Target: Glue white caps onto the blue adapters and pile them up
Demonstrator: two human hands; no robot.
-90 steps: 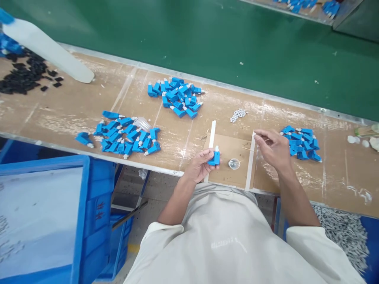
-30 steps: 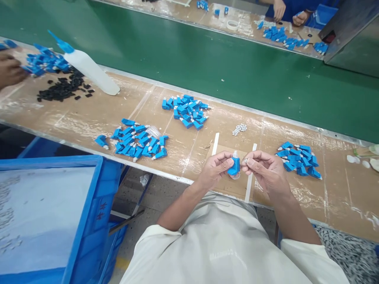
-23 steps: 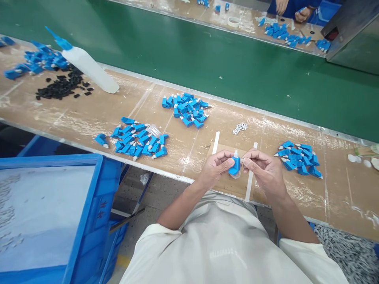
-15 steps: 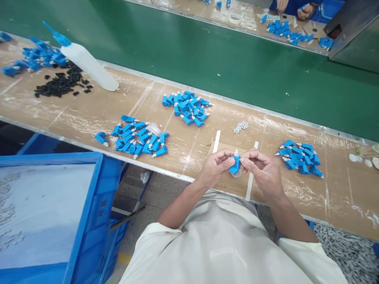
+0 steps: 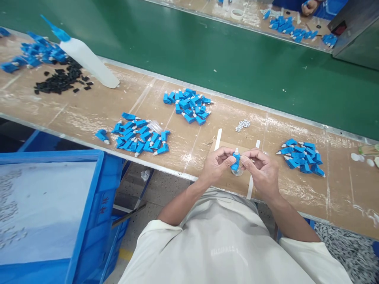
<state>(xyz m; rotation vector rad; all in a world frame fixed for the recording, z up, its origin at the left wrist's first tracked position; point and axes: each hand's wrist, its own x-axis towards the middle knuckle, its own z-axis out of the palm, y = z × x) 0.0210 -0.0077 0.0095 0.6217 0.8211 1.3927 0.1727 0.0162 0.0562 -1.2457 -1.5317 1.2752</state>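
My left hand (image 5: 217, 163) pinches a small blue plastic part (image 5: 236, 161) with a white tip pointing up and away from me. Close against its right side is my right hand (image 5: 262, 169), thumb and forefinger pressed together. A thin pale sliver shows at those fingers, too small to name. Below the blue part, a small clear round dish (image 5: 237, 172) rests on a cardboard sheet (image 5: 225, 182) between white tape strips. Beyond my hands lies a little heap of tiny white-grey pieces (image 5: 242, 125).
Similar blue parts lie in piles left (image 5: 142, 136), centre (image 5: 189, 105) and right (image 5: 302, 156). A white squeeze bottle (image 5: 89, 61) lies near black pieces (image 5: 57, 81). A blue crate (image 5: 99, 189) stands at lower left. Across the green belt (image 5: 222, 63) is another person's hand (image 5: 309, 7).
The blue part has turned slightly between my fingers, showing a different face. My hands stay nearly in place. Across the belt, one of the other person's hands has left view.
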